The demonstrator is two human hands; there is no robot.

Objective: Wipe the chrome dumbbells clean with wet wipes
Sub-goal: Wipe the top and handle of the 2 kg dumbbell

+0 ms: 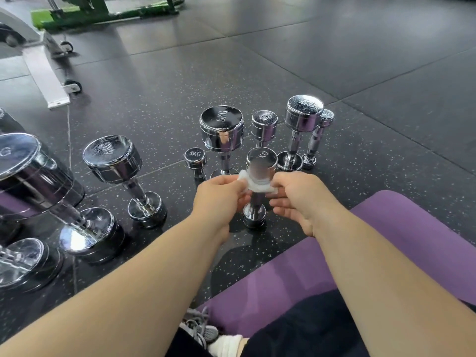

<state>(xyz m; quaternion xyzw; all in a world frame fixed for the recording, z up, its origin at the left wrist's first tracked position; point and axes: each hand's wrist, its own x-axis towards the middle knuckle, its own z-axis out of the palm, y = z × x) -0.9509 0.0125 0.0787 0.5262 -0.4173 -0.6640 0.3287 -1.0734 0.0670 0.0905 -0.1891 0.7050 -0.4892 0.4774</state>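
Wiping step: my left hand [217,199] and right hand [300,202] each pinch an end of the wet wipe [257,186], drawn across the neck of the upright small chrome dumbbell [260,161] at 12 o'clock. Next, probably: alternate pulls down the handle.

The small chrome dumbbell [261,163] stands upright, a white wet wipe [257,186] looped beneath its top head.

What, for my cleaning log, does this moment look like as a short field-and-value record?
place: dark gym floor, purple mat at right
item in work: small chrome dumbbell, upright on the floor
wipe: white wet wipe stretched across its handle under the top head
left hand: pinches the wipe's left end
right hand: pinches the wipe's right end
nearby: 5KG dumbbell, 1KG dumbbell, upright
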